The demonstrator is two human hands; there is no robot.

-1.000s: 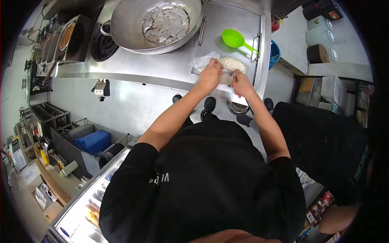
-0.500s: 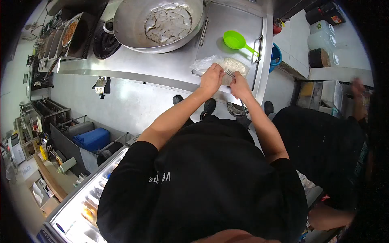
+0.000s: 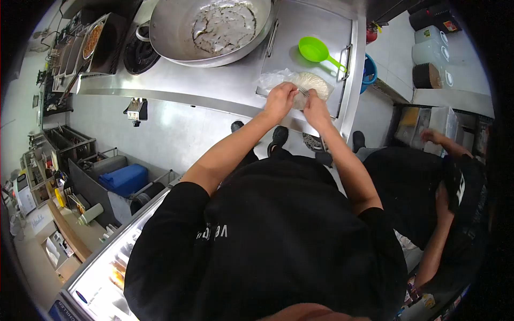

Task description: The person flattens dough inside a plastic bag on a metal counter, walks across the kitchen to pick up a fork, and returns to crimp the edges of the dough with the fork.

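Note:
A clear plastic bag [image 3: 272, 80] of pale, fine-textured food [image 3: 317, 84] lies near the front edge of the steel counter; the exact food is hard to tell. My left hand [image 3: 281, 101] is closed, thumb and fingers pinching the bag's gathered plastic. Beside it, my right hand [image 3: 317, 111] is closed around a metal fork [image 3: 303, 92], whose tines point left at the pinched plastic. Fingers partly cover the place where fork and plastic meet. Just behind the bag lies a bright green ladle-shaped strainer or scoop [image 3: 314, 49], its handle towards the right.
A large metal wok [image 3: 214, 60] with a silvery, stained bottom stands at the back left of the counter [image 3: 123, 83]. A blue bucket [image 3: 369, 72] is past the counter's right end. A co-worker in black [image 3: 412, 187] stands close on my right, one arm reaching towards containers.
The fork in my right hand has tilted, its tines now closer to the pinched plastic. My left hand stays on the bag. The co-worker's arms have shifted at the right.

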